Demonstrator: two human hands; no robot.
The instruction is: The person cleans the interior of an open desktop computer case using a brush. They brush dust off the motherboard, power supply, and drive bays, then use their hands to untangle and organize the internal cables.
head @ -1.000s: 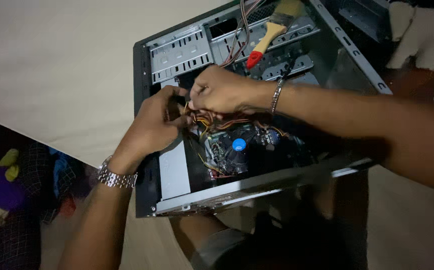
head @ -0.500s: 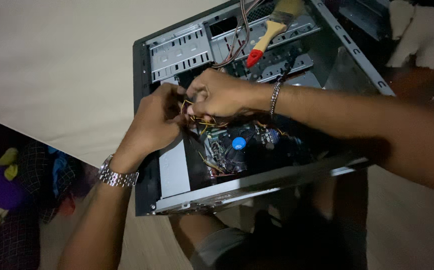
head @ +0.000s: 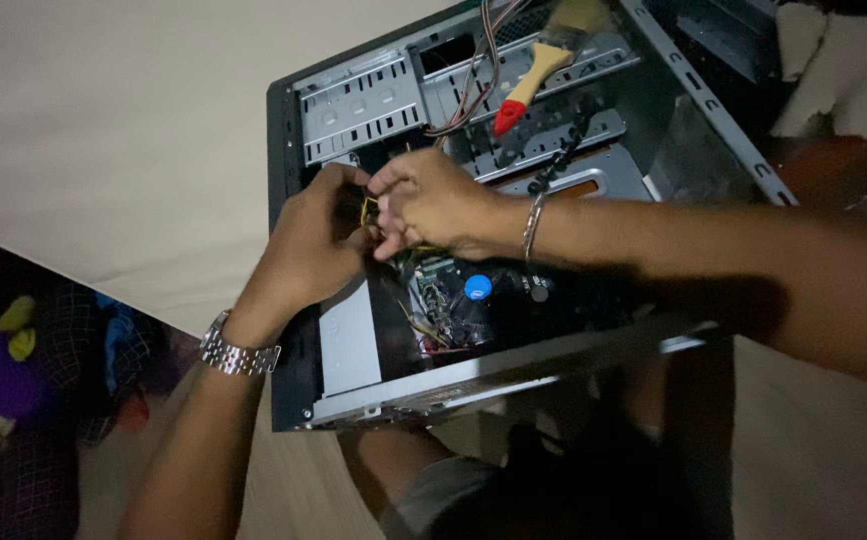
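Cables [head: 385, 225], a small bunch with yellow strands showing, sit between both hands inside the open computer case [head: 293, 250], near its left wall about midway along. Left hand [head: 308, 245] comes in from below left, fingers curled and pressed onto the cables from the left side; metal link watch [head: 238, 350] on that wrist. Right hand [head: 433, 200] reaches across from the right, fingertips pinching the same cables from the other side, thin metal bracelet [head: 531, 225] on the wrist. Both grips closed on the bunch, hands touching each other at the knuckles. Exact connector under the fingers is hidden, cannot tell. Case lies on its side with the side panel off, on a pale counter [head: 103, 130], close to the counter's near edge. Inside, just right of the hands, a CPU cooler with a blue round cap [head: 477, 287] on the dark motherboard [head: 443, 310]. At the far end, silver drive bays [head: 358, 105] and a flat striped ribbon cable [head: 478, 60] running up out of frame. Paintbrush with wooden handle and red tip [head: 533, 75] rests across the drive cage, well apart from the hands. White crumpled cloth [head: 833, 60] beyond the case at the far right corner. Colourful toys [head: 3, 350] low left, off the counter, dim.
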